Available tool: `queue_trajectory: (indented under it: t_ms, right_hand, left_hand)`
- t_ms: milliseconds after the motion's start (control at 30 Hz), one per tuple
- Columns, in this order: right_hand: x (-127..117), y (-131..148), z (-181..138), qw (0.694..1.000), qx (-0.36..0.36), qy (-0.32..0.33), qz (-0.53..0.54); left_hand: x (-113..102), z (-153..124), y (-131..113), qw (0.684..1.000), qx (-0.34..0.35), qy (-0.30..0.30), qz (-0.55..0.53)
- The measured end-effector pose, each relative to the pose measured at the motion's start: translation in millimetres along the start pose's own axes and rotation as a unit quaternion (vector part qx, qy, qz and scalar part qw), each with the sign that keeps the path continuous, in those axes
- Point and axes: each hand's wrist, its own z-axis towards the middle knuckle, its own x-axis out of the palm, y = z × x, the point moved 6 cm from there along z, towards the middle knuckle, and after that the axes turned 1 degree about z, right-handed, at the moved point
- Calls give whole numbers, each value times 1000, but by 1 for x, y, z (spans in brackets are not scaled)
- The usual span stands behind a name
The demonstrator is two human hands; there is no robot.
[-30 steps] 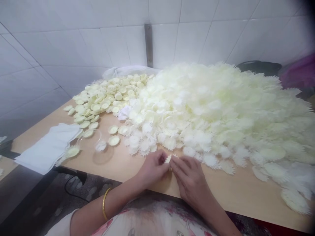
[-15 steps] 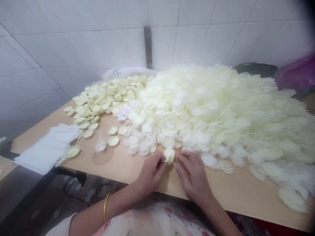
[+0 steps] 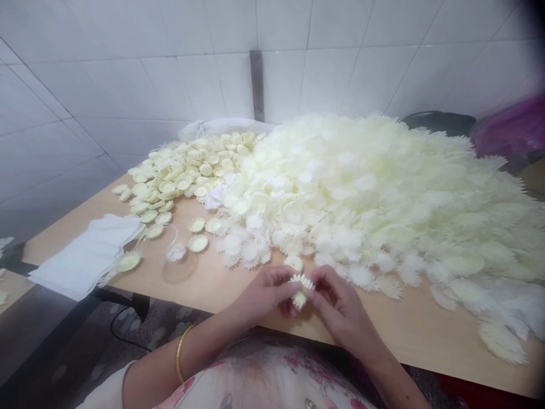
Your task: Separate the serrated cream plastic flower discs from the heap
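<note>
A small cream plastic flower piece (image 3: 300, 288) with spiky petals is pinched between both hands at the near edge of the wooden table (image 3: 221, 284). My left hand (image 3: 266, 294), with a gold bangle on its wrist, grips the piece from the left. My right hand (image 3: 340, 307) grips it from the right with fingertips closed. Just beyond the hands lies a huge heap of the same cream flower pieces (image 3: 383, 193).
A smaller spread of flatter yellowish flower pieces (image 3: 183, 176) lies at the back left. A white cloth (image 3: 85, 255) hangs over the table's left edge, beside a clear round lid (image 3: 172, 255). White tiled walls stand behind; a dark bin (image 3: 438, 122) and purple bag (image 3: 511, 128) at back right.
Both hands reached to the edge of the heap, then drew back toward the table's near edge holding a flower piece between them.
</note>
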Motion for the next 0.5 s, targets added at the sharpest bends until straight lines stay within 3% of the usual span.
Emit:
queue_trajectory:
  t_ms: [167, 267, 333, 400, 433, 500]
  right_hand:
    - [-1, -19, -2, 979, 95, -2, 179]
    - [-1, -19, -3, 982, 91, -21, 167]
    - [-2, -13, -4, 996, 45, -63, 51]
    - [-2, -1, -5, 982, -34, -130, -131]
    - [0, 5, -7, 959, -78, -161, -222]
    - [4, 13, -9, 908, -139, -201, -340]
  left_hand:
    - [-1, -2, -6, 989, 70, -78, 101]
    - [4, -7, -12, 945, 166, -112, 257]
    - [8, -10, -14, 891, 225, -135, 370]
    - [11, -10, -14, 858, 254, -153, 420]
    - [11, -9, -13, 860, 254, -161, 413]
    - [7, -4, -11, 900, 223, -180, 329]
